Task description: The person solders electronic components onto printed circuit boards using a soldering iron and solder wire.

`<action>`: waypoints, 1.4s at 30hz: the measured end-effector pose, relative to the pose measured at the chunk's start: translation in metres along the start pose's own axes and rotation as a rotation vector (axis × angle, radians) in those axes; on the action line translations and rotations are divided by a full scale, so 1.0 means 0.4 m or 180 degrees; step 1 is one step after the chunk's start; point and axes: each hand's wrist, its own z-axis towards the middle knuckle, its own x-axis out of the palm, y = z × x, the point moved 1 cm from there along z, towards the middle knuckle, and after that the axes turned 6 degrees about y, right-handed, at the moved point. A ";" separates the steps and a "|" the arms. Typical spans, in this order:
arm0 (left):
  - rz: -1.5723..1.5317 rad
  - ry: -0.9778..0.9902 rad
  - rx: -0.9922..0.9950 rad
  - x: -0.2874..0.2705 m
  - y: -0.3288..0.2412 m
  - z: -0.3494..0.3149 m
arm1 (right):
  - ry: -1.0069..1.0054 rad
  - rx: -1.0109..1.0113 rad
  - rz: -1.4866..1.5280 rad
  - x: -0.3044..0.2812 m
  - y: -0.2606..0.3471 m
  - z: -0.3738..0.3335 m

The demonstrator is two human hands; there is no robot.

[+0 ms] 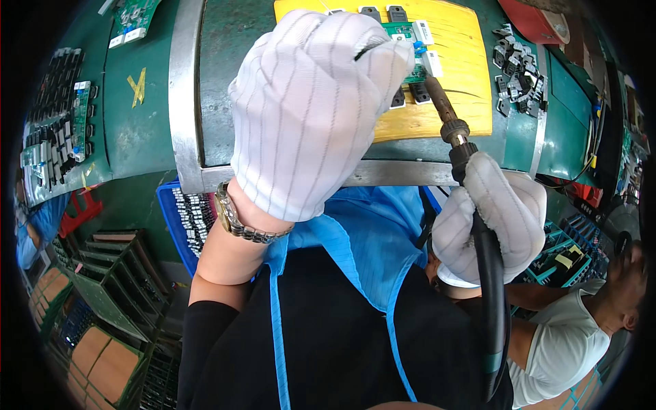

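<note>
My right hand (490, 222), in a white striped glove, grips a soldering iron (486, 249) with a black handle and cable. The iron's tip points up and left, reaching the near edge of a green circuit board (416, 72). The board carries white blocks, small blue parts and black components along its edges, and lies on a yellow board (459, 68). My left hand (301, 113), also gloved, covers the board's left part. Its fingers are curled and the thumb reaches toward the blue parts; what they pinch is hidden.
Loose black components (521, 74) are piled at the right, near a red-orange round item (536, 22). Finished-looking boards (80, 121) stand in rows at the left. A blue bin (171, 222) of parts sits below the metal table edge (184, 89). A person (567, 342) is close at the lower right.
</note>
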 end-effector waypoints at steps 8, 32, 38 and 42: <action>-0.0131 0.0092 0.0086 -0.009 0.011 -0.017 | -0.0084 -0.0348 0.0161 0.021 0.005 0.003; -0.0236 0.0071 -0.0941 -0.149 0.078 -0.052 | -0.1842 0.0795 0.0261 -0.072 -0.278 0.000; -0.0302 0.0117 -0.0943 -0.158 0.092 -0.075 | -0.1919 0.0321 -0.0803 -0.046 -0.346 0.041; -0.0254 0.0185 -0.0934 -0.175 0.097 -0.099 | -0.1868 0.0536 -0.0019 -0.084 -0.377 0.041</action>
